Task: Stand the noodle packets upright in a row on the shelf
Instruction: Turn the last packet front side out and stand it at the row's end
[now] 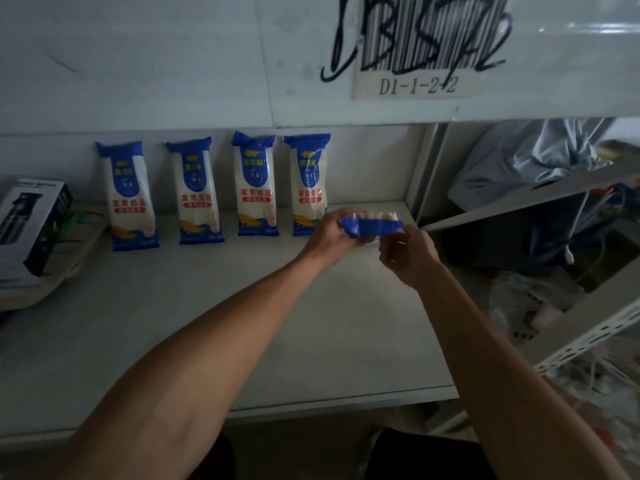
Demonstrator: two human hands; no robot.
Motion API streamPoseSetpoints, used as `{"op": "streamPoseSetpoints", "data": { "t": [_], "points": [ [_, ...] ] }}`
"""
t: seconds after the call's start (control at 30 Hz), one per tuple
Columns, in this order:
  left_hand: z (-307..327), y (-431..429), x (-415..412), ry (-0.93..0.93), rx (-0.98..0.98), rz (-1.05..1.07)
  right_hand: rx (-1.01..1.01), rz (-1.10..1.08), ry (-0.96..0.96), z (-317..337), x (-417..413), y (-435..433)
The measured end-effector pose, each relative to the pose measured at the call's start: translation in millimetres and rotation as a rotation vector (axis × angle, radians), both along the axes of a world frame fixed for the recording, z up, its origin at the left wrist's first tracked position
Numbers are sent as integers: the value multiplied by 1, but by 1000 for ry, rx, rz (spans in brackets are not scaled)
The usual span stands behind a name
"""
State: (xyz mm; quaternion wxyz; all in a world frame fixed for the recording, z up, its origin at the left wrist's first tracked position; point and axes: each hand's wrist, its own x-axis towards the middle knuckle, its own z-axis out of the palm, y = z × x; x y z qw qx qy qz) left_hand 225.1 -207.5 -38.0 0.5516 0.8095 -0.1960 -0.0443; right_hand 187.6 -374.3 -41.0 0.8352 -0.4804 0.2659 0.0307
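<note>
Several blue-and-white noodle packets stand upright in a row against the back wall of the shelf (207,323), the leftmost packet (130,199) at the left and the rightmost packet (309,185) in the middle. Just right of that row, one more noodle packet (372,226) lies flat with its blue end toward me. My left hand (329,240) grips its left end. My right hand (408,254) pinches its right end from the front.
A black-and-white box (31,223) lies on a stack at the shelf's left end. A barcode label reading D1-1-2-2 (419,57) hangs above. Right of the shelf post (420,174) are grey cloth, cables and a perforated metal bracket (588,337).
</note>
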Motion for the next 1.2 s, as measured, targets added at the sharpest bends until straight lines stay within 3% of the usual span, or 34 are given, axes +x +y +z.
{"op": "streamPoseSetpoints", "data": {
  "t": [0.13,0.27,0.47,0.6,0.77,0.9,1.13,1.2],
  "points": [
    [19,-2,15,41,-136,104,-576,14,-59,-24,3,0],
    [33,-8,16,127,-307,111,-849,210,-90,-42,2,2],
    [29,-14,24,273,-232,129,-876,223,-109,-61,4,-1],
    [19,-17,17,361,19,113,-874,153,-97,-69,18,-2],
    [-21,-8,-19,433,304,-109,-894,99,-15,-75,59,-4],
    [-59,8,-28,396,710,-296,-850,103,-50,-74,87,-5],
    [-60,3,-28,229,910,-370,-846,9,-8,-66,115,0],
    [-62,4,-25,236,928,-387,-945,-26,-23,-67,100,7]
  ]
}}
